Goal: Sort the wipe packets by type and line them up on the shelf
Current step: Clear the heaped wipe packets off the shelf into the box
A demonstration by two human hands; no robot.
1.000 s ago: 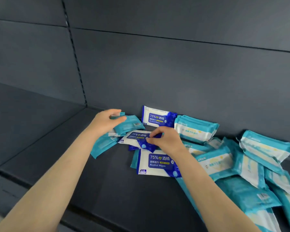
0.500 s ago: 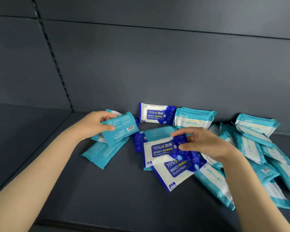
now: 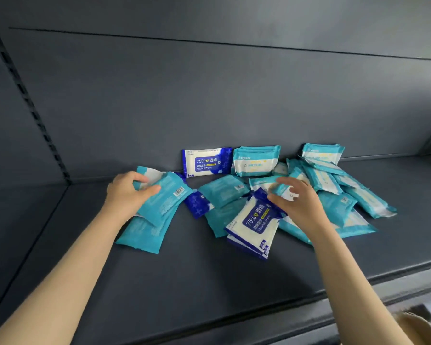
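1. Left hand (image 3: 127, 195), on the left: fingers and thumb curled round a teal packet (image 3: 163, 199), lifted over more teal ones lying flat on the shelf (image 3: 184, 282).
2. Right hand (image 3: 300, 207), in the middle: fingers spread out and blurry, thumb just touching the far edge of a blue-and-white packet (image 3: 255, 220); no clear grip to see.
3. Probably light, soft and squishy, with smooth, maybe slippery plastic skin. Best to pinch across the fat middle, not the thin flat ends.
4. Easy to read on the blue-and-white packet: "75%", "酒精" and "Alcohol Wipes". Same words on a second blue-and-white packet (image 3: 205, 161), standing against the far wall.
5. On the held teal packet: only a barcode (image 3: 179, 191) and tiny print, too small to read.
6. Further right, a messy teal pile (image 3: 334, 188), not yet lined up; a standing teal packet (image 3: 255, 160) just right of the far blue one.
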